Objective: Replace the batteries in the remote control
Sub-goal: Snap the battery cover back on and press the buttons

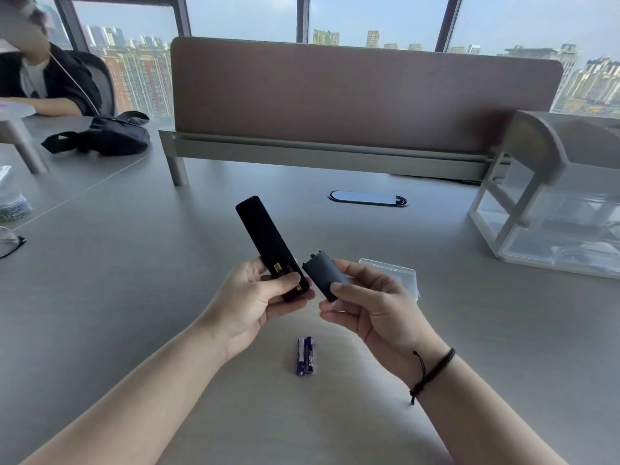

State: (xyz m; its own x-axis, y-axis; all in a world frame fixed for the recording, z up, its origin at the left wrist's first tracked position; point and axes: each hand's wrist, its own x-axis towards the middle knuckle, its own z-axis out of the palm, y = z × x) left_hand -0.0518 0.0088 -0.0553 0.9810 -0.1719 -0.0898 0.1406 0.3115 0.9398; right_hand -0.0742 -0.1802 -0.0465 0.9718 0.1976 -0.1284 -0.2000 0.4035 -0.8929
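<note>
My left hand [258, 297] grips the lower end of a black remote control [263, 238], back side up, tilted away from me. Its battery bay is uncovered and gold contacts show beside my thumb. My right hand [372, 307] pinches the detached dark grey battery cover [323, 273] just right of the remote, a small gap between them. Two blue AAA batteries [305, 356] lie side by side on the grey table [134, 297] below and between my hands.
A clear plastic box [399, 273] lies behind my right hand. A white clear-drawer organiser [550, 209] stands at the right, a desk divider [362, 92] at the back. At far left sit a black bag [107, 135], glasses [10, 243] and a seated person.
</note>
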